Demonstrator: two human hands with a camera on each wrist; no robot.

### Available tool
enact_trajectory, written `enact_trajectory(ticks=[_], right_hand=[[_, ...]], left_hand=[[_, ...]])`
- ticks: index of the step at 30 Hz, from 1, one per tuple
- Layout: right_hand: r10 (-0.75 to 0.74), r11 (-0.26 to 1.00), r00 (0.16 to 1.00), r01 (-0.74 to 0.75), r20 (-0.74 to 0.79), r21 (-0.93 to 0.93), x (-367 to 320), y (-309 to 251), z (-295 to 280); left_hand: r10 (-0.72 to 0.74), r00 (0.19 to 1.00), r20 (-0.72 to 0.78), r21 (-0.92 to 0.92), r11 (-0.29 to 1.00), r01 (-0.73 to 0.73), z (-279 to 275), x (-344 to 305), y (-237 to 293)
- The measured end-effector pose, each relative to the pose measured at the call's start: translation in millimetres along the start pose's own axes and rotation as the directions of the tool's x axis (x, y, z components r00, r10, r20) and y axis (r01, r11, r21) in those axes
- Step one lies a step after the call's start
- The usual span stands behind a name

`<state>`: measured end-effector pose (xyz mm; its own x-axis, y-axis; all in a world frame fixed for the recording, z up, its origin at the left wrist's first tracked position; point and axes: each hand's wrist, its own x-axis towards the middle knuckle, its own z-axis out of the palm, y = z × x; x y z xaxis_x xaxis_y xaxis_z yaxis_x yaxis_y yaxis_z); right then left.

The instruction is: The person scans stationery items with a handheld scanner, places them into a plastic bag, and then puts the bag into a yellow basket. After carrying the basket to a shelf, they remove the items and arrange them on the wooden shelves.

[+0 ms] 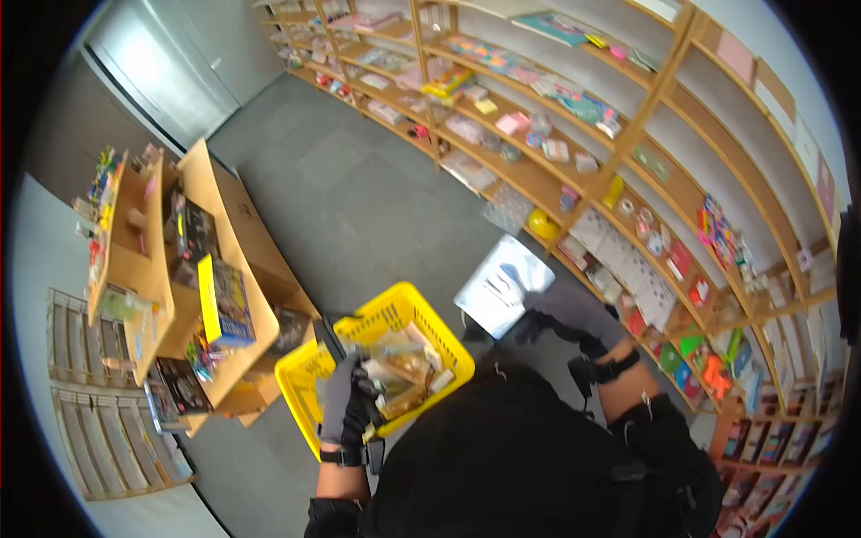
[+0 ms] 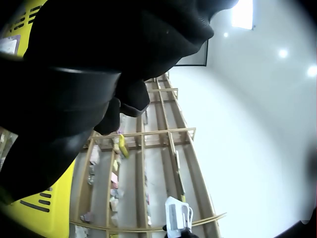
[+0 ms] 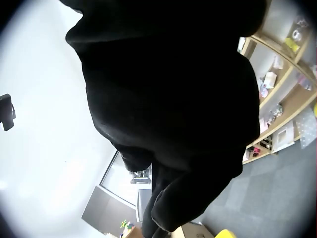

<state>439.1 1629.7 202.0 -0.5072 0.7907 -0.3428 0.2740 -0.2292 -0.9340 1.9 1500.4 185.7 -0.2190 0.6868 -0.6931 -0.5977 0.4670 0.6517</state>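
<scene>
Firstly, in the head view, the left hand (image 1: 345, 405), in a grey glove, is at the lower middle-left and has its fingers curled around the dark handle (image 1: 329, 340) of a yellow basket (image 1: 435, 327), which has many small goods (image 1: 404, 369) inside. The right hand (image 1: 574, 314) is to the right of the centre and pinches a flat, white package (image 1: 499, 282) by its right edge. So the package lies just at the upper left of the right hand, which is clearly the nearer one, and to the upper right of the left hand. Its long axis slants from upper right to lower left, and the lower left end is near the basket; I judge that this relation matters most. The package is outside the basket, but how high it is above the rim I cannot tell. In the left wrist view, the left hand is a dark shape at the upper left, its grip hidden, the basket is along the left edge, and the package stands almost upright at the bottom, right of centre. In the right wrist view, the dark glove fills the middle, the package cannot be seen, and only a small yellow piece shows at the bottom edge.
</scene>
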Motion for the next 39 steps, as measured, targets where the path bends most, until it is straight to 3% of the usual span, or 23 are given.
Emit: enact_trajectory(ticks=[1, 3, 4, 6, 9, 14, 16, 17, 19, 21, 23, 25, 26, 27, 28, 29, 33, 35, 39], right_hand=[[0.031, 0.986, 0.996, -0.018, -0.079, 0.165, 18.9, 19.5, -10.0], [0.150, 0.888, 0.987, -0.110, -0.055, 0.446, 38.2, -2.3, -30.7], [0.188, 0.873, 0.978, -0.126, -0.087, 0.471, 57.6, 5.9, -45.5], [0.208, 0.858, 0.972, -0.126, -0.112, 0.499, 103.3, 24.0, -78.1], [0.368, 0.879, 0.929, -0.331, -0.048, 0.342, 181.0, 38.5, -125.4], [0.307, 0.926, 0.948, -0.317, 0.080, 0.204, 319.9, -41.0, -148.0], [0.253, 0.885, 0.941, -0.318, 0.223, 0.339, 377.8, -70.3, -149.5], [0.253, 0.896, 0.939, -0.318, 0.232, 0.310, 408.9, -74.3, -155.7], [0.176, 0.821, 0.960, -0.266, 0.220, 0.506, 476.2, -69.9, -155.9], [0.141, 0.773, 0.962, -0.254, 0.233, 0.582, 532.7, -53.7, -148.8], [0.186, 0.916, 0.982, -0.183, 0.028, 0.356, 577.4, -30.9, -163.5], [0.174, 0.969, 0.980, -0.187, -0.096, -0.158, 583.5, -39.9, -175.4], [-0.139, 0.850, 0.975, 0.028, -0.173, -0.527, 621.7, 66.5, -206.1], [0.299, 0.767, 0.937, -0.349, -0.181, -0.538, 599.6, 35.6, -210.2], [0.440, 0.863, 0.876, -0.473, -0.198, -0.176, 606.6, 124.5, -238.1], [0.331, 0.390, 0.943, -0.165, -0.030, -0.906, 588.5, 87.5, -246.2], [0.338, 0.319, 0.941, -0.145, -0.031, -0.937, 650.2, 88.6, -346.4], [0.350, 0.326, 0.936, -0.153, -0.031, -0.933, 685.1, 91.2, -319.7], [0.358, 0.404, 0.932, -0.211, -0.059, -0.890, 744.2, 116.2, -277.5]], left_hand=[[-0.020, 0.999, -0.041, 0.032, 0.999, 0.022, -3.8, 21.5, 5.2], [-0.038, 0.996, -0.082, 0.099, 0.994, 0.046, -22.4, 63.4, 9.0], [-0.045, 0.996, -0.082, 0.142, 0.988, 0.056, -31.6, 80.6, 10.0], [-0.161, 0.963, -0.218, -0.015, 0.987, 0.162, -21.0, 101.1, 23.9], [-0.067, 0.959, -0.275, -0.087, 0.995, 0.044, 19.1, 116.0, 55.6], [0.044, 0.918, -0.394, -0.316, 0.932, -0.180, 44.2, 170.7, 106.6], [0.034, 0.913, -0.405, -0.339, 0.922, -0.185, 54.7, 188.2, 125.6], [0.036, 0.912, -0.409, -0.332, 0.925, -0.185, 59.9, 199.6, 138.0], [0.042, 0.907, -0.418, -0.347, 0.916, -0.202, 68.0, 232.1, 153.5], [-0.029, 0.936, -0.351, -0.351, 0.931, -0.103, 67.6, 268.6, 164.4], [-0.057, 0.946, -0.320, -0.360, 0.931, -0.066, 66.0, 317.6, 186.5], [-0.054, 0.946, -0.320, -0.444, 0.891, -0.100, 63.9, 374.2, 214.0], [-0.056, 0.946, -0.320, -0.487, 0.866, -0.113, 58.0, 399.4, 231.6], [-0.056, 0.945, -0.322, -0.508, 0.853, -0.122, 49.1, 425.7, 253.9], [-0.037, 0.956, -0.292, -0.529, 0.838, -0.130, 41.6, 453.5, 276.1], [-0.024, 0.964, -0.264, -0.556, 0.821, -0.132, 34.6, 480.5, 291.2], [-0.068, 0.957, -0.283, -0.567, 0.817, -0.109, 32.1, 558.7, 346.1], [-0.109, 0.942, -0.319, -0.540, 0.837, -0.086, 20.6, 593.6, 350.2], [-0.150, 0.961, -0.234, -0.539, 0.842, 0.000, -10.8, 669.3, 365.0]])
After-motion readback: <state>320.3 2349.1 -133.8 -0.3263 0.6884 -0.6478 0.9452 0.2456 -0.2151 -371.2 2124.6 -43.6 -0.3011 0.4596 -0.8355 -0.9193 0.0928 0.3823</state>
